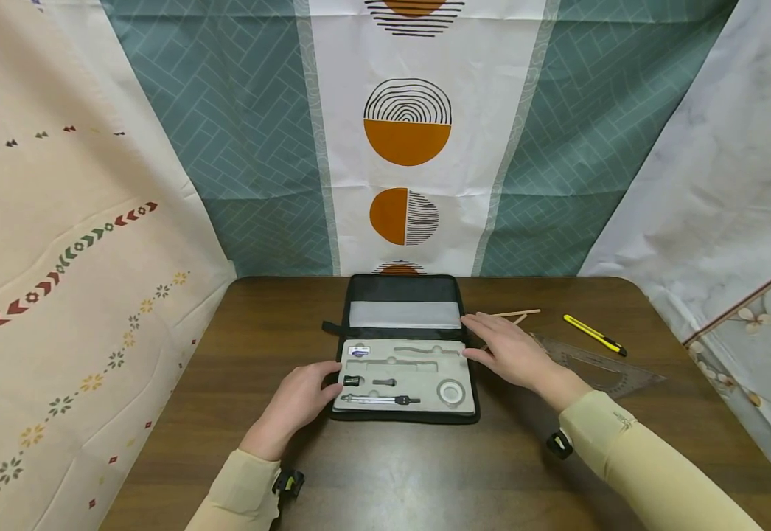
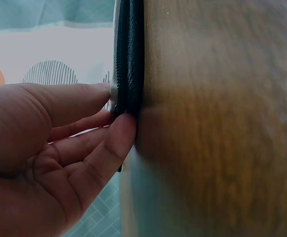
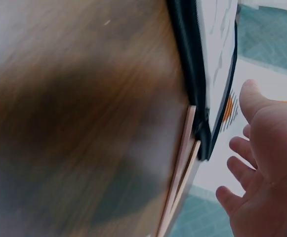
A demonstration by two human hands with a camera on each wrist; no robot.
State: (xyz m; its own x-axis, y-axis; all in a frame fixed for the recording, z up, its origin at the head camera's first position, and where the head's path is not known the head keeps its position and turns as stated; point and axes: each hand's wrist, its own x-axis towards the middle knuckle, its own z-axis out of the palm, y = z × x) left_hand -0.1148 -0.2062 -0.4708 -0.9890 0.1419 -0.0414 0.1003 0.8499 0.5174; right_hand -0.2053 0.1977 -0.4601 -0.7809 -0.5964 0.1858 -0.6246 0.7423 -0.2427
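Observation:
A black zip case (image 1: 404, 417) lies unfolded on the table, its lid laid back toward the curtain. Its pale grey tray (image 1: 419, 409) holds a compass (image 1: 379, 400), a small blue-and-white labelled piece (image 1: 359, 352), a short black piece (image 1: 352, 381), a small dark attachment (image 1: 384, 383) and a round whitish piece (image 1: 450, 391). Other recesses in the tray are bare. My left hand (image 1: 301, 397) pinches the case's left edge, thumb at the tray's rim, fingertips low by the zipper. My right hand (image 1: 514, 352) hovers by the right edge near the fold, fingers extended and holding nothing.
Right of the case, thin wooden strips (image 1: 520, 313) lie partly behind my right hand. A transparent set square (image 1: 614, 369) and a yellow utility knife (image 1: 594, 335) are farther right. Patterned curtains (image 1: 259, 147) hang behind the brown table (image 1: 253, 324) and along both sides.

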